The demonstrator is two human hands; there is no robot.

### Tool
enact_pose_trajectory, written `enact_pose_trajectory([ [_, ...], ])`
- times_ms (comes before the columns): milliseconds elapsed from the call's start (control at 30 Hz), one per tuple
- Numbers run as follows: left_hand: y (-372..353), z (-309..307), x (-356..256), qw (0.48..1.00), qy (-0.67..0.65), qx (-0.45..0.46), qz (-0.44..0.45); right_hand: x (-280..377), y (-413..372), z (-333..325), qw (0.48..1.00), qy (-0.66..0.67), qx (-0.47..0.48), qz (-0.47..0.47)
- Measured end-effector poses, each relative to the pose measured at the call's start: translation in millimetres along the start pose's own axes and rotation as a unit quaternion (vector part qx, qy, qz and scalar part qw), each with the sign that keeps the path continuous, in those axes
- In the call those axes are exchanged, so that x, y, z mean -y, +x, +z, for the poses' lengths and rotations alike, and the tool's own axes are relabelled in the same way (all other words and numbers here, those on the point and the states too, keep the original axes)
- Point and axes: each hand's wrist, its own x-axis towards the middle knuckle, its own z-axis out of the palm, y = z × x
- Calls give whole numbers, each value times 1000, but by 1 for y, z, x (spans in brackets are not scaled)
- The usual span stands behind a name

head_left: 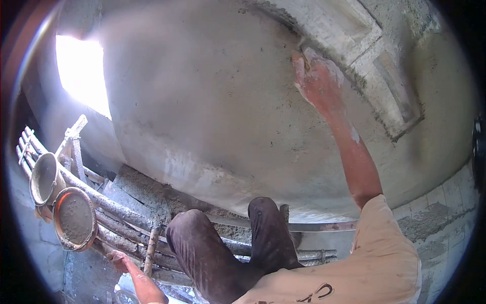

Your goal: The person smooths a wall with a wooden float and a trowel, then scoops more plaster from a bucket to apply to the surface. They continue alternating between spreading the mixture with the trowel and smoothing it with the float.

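My right hand point(320, 76), smeared with wet cement, is raised against the grey plastered wall point(212, 101). Its fingers are curled, and what they hold is too small and hidden to name. It sits right beside the edge of a raised cement moulding point(362, 63). Low on the left, my left hand point(119, 261) is closed around a wooden pole point(104, 247) of the scaffold, just below an orange-rimmed bucket point(76, 220) filled with grey mortar.
Another bucket point(44, 178) stands behind the mortar bucket. Lashed poles point(119, 210) run below the wall, beneath my bent knees point(200, 243). A bright opening point(82, 73) is at the upper left. Another container point(125, 297) is partly visible below the poles.
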Motion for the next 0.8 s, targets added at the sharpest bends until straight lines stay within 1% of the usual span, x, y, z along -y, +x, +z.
enact_pose_trajectory([
  [100,-1,-3,4,1000,-4,-2,-12,15,1,-17,998,47,38,26],
  [167,-5,-4,6,1000,-4,-3,-17,9,7,1,999,24,9,-42],
  [233,-7,-6,6,1000,-5,-6,-18,9,16,13,996,12,-12,-86],
  [333,-11,-10,9,1000,-6,-11,-23,32,27,18,994,16,-44,-97],
  [400,-13,-13,12,999,-7,-14,-31,49,33,17,994,14,-75,-74],
  [500,-18,-14,13,999,-11,-14,-48,63,39,11,998,10,-42,-49],
  [600,-24,-19,8,998,-6,-17,-53,72,46,5,999,11,27,-20],
  [800,-30,-32,-10,998,1,-30,-52,92,63,14,999,16,47,-16],
])
